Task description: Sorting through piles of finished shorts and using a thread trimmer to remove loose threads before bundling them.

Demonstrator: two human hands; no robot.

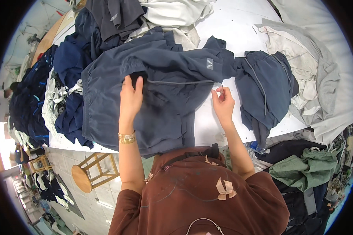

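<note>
Dark slate-blue shorts [106,90] with an elastic waistband lie in front of me on the white table [213,125]. My left hand [132,96], a gold bracelet on its wrist, grips them at the gathered waistband [132,66]. From there a grey drawstring [180,82] runs to the right, nearly straight, across the cloth. Its far end is pinched between the fingers of my right hand [223,102], just off the shorts' right edge. A small pale mark [209,64] shows on the fabric. Part of the waistband is hidden behind my left fingers.
Another slate-blue garment with grey cords [264,90] lies to the right, beside pale grey cloth [302,66]. Navy garments [72,58] and white strips [53,103] crowd the left. Green cloth [308,168] is heaped at lower right. A wooden stool [84,178] stands below the table.
</note>
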